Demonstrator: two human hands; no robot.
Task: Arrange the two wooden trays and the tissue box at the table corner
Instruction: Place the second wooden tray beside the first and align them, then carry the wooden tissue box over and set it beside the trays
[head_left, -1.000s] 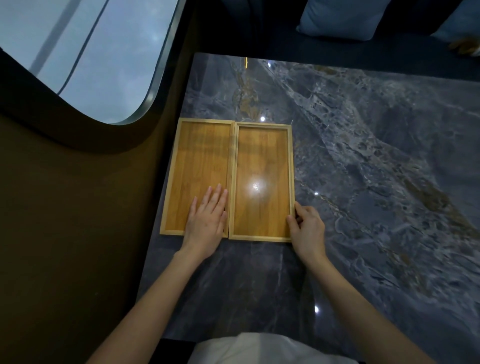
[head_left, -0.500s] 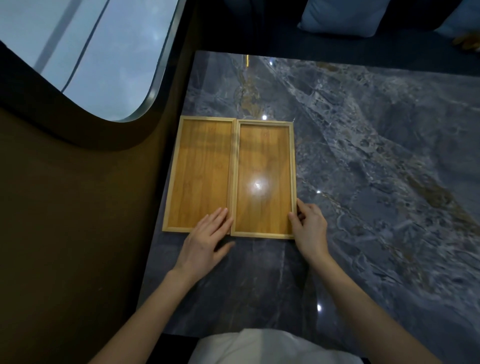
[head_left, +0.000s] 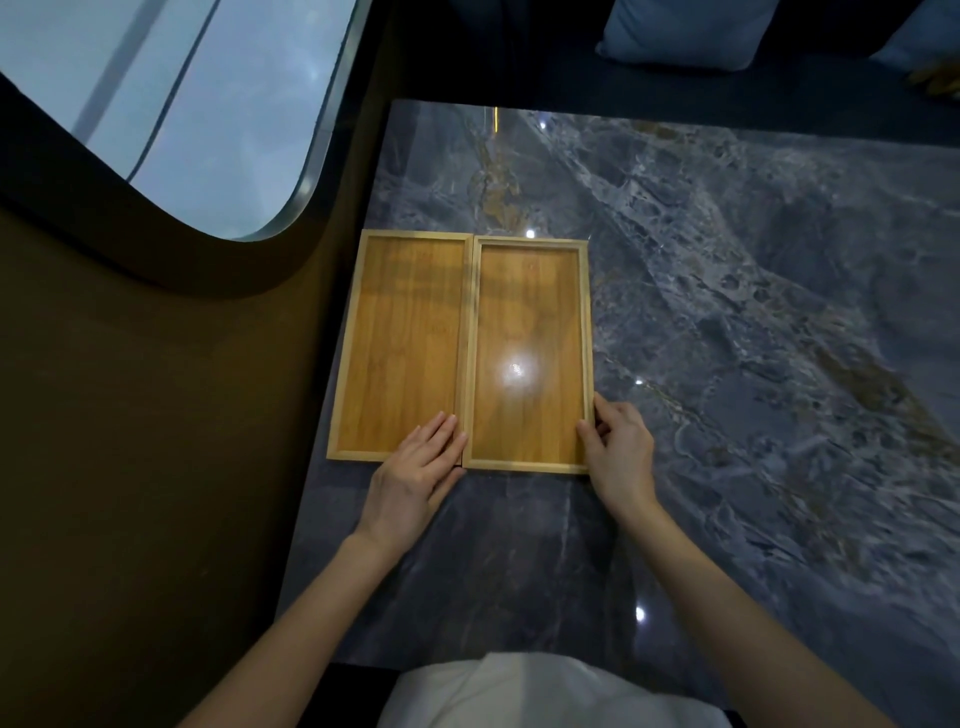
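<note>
Two empty wooden trays lie side by side, long sides touching, along the left edge of the dark marble table (head_left: 727, 364). The left tray (head_left: 405, 332) sits slightly farther from me than the right tray (head_left: 527, 291). My left hand (head_left: 415, 478) lies flat, its fingertips on the left tray's near right corner beside the seam. My right hand (head_left: 618, 452) pinches the right tray's near right rim, thumb over the rim and fingers outside it. No tissue box is in view.
A brown wall panel (head_left: 156, 467) and a curved window (head_left: 182, 104) run close along the table's left edge. A pale cushion (head_left: 685, 31) lies on dark seating beyond the far edge. My white garment (head_left: 545, 691) is at the near edge.
My left hand has slid back toward me from inside the left tray to its near right corner. My right hand has stayed on the right tray's rim. The trays have barely shifted.
</note>
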